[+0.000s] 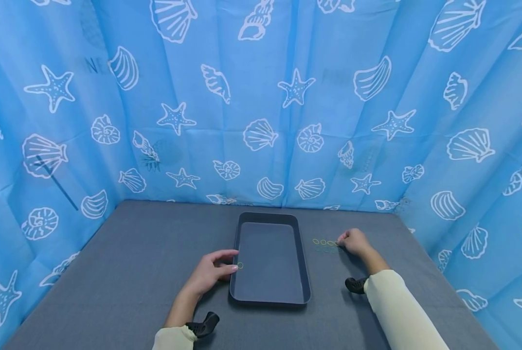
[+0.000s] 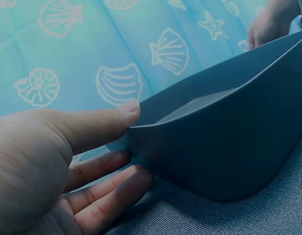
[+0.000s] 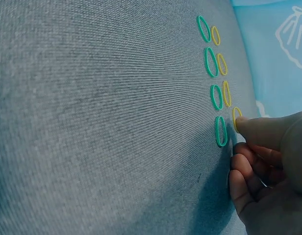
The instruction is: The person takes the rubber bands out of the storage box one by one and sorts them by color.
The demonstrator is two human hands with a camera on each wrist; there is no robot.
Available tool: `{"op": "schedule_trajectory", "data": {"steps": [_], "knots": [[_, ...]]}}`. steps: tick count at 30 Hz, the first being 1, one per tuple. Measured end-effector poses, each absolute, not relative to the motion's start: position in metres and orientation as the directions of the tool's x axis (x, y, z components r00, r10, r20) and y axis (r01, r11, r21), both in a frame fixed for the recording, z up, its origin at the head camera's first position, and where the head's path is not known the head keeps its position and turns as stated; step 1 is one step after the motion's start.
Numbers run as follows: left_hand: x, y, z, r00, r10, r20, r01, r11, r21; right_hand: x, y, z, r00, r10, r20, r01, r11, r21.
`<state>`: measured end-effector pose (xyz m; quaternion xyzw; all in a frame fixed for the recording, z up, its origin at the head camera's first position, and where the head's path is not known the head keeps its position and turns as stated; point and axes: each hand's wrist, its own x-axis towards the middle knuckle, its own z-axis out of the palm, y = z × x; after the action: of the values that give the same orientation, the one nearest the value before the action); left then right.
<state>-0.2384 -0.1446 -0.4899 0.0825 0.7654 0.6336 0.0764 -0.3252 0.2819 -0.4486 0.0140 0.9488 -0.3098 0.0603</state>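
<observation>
A dark grey rectangular tray stands on the cloth-covered table. My left hand holds its left wall, thumb at the rim and fingers against the outside, as the left wrist view shows. Just inside that wall is a thin yellow rubber band. To the tray's right, my right hand has its thumb and fingertips on the yellow rubber band at the near end of a row. Several more yellow rubber bands lie in that row. Beside them runs a row of green rubber bands.
The grey tabletop extends on both sides of the tray. Behind and along the sides hangs a blue curtain printed with white shells and starfish. Black straps with cameras sit at both wrists, over cream sleeves.
</observation>
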Motion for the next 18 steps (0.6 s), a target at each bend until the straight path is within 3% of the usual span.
{"op": "schedule_trajectory", "data": {"steps": [18], "knots": [[-0.2384, -0.1445, -0.4885, -0.975, 0.224, -0.013, 0.032, 0.199, 0.979, -0.3241, 0.2805, -0.4508, -0.995, 0.025, -0.097, 0.075, 0.829, -0.555]]}}
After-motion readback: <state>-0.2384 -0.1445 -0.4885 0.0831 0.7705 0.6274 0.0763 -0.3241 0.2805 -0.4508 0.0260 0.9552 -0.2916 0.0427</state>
